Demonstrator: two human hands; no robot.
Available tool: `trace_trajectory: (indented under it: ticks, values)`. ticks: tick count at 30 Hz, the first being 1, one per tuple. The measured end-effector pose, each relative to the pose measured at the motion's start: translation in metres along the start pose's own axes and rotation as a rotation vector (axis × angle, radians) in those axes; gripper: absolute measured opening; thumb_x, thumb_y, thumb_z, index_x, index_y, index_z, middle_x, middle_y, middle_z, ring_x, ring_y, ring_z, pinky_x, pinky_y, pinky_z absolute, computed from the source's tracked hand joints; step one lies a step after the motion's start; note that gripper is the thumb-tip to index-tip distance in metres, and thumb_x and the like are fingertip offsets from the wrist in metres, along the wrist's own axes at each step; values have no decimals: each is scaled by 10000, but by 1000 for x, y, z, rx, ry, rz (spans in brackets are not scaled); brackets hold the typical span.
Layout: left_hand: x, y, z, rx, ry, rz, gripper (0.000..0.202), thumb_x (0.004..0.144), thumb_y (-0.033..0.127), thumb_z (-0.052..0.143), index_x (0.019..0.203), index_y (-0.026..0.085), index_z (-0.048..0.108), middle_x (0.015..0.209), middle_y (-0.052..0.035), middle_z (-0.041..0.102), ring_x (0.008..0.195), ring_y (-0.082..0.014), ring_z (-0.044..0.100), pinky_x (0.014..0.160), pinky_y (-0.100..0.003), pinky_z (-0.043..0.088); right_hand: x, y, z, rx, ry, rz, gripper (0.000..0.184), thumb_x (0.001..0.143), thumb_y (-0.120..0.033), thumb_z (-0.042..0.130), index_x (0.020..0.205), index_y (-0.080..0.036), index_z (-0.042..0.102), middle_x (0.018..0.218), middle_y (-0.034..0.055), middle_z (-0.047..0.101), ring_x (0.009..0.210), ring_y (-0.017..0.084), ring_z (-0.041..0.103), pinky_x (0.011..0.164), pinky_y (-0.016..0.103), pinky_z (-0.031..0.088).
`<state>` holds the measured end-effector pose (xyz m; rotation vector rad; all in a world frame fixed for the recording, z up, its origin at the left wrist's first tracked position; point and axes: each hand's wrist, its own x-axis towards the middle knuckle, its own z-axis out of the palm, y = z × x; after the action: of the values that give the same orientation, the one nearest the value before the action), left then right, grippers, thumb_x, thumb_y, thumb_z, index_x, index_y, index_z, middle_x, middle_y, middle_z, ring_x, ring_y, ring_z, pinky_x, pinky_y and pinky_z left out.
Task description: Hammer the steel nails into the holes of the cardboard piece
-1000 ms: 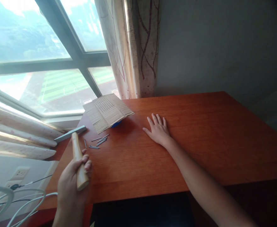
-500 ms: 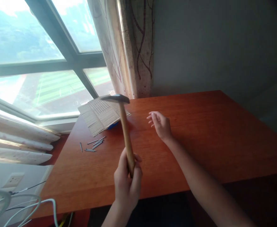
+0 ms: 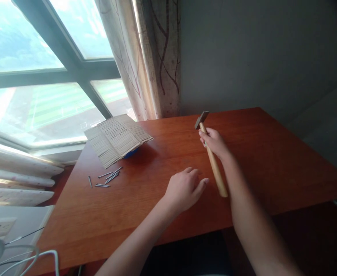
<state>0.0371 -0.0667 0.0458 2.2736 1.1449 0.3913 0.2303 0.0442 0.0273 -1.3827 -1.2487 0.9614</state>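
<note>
My right hand [image 3: 213, 142] grips a hammer [image 3: 215, 168] high on its wooden handle, just under the metal head. The head points away from me and the handle end slants back toward my left hand. A short way to the left, my left hand [image 3: 184, 188] is held over the table, palm down, fingers loosely bent and thumb apart, with nothing in it. Several nails [image 3: 108, 177] lie loose on the wood at the left. Behind them a creased piece of cardboard [image 3: 118, 136], marked with rows of small dark dots, rests tilted on a blue object [image 3: 131, 153] that is mostly hidden.
The reddish wooden table [image 3: 260, 161] reaches to a grey wall on the far side. Left of it are a window [image 3: 79, 73] and curtains [image 3: 154, 57]. White cables [image 3: 46, 253] loop near a wall socket [image 3: 3, 227] at the lower left.
The hammer has passed from my left hand to my right and moved to the right. My left hand has let go and turned palm down. The view has shifted slightly right.
</note>
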Motion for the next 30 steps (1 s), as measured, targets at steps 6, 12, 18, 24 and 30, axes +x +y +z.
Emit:
trace_trajectory:
  ticks: [6, 12, 18, 24, 30]
  values:
    - [-6, -42, -15, 4, 85, -14, 234, 934, 246, 499, 1081, 184, 670, 885, -55, 695, 711, -165, 622, 665, -265, 453, 3, 12, -13, -82, -3, 57, 280, 838, -409, 626, 693, -200, 506, 526, -49, 513, 408, 71, 435, 422, 217, 335]
    - [-9, -53, -14, -59, 145, -21, 220, 940, 228, 494, 1059, 177, 672, 951, -66, 726, 766, -173, 647, 718, -270, 474, 5, 20, -7, -107, -34, 58, 277, 858, -403, 609, 704, -205, 494, 542, -51, 506, 418, 76, 437, 436, 223, 340]
    - [-9, -50, -11, 4, 106, -17, 209, 945, 235, 478, 1036, 192, 661, 914, -57, 703, 788, -185, 648, 717, -273, 467, 7, 27, -4, -125, -36, 65, 278, 871, -401, 589, 709, -207, 472, 553, -55, 498, 419, 70, 436, 436, 218, 340]
    - [-9, -52, -9, 9, 113, -16, 199, 939, 234, 489, 1029, 204, 664, 917, -41, 687, 763, -173, 633, 691, -273, 454, 7, 30, -4, -162, -34, 73, 251, 878, -388, 579, 734, -208, 480, 556, -53, 503, 432, 74, 440, 442, 216, 352]
    - [-10, -50, -9, 25, 106, -17, 192, 919, 214, 492, 983, 199, 673, 923, -49, 688, 735, -165, 620, 630, -266, 431, 8, 33, -5, -228, -46, 76, 179, 872, -362, 578, 812, -199, 536, 602, -39, 552, 473, 90, 483, 477, 222, 395]
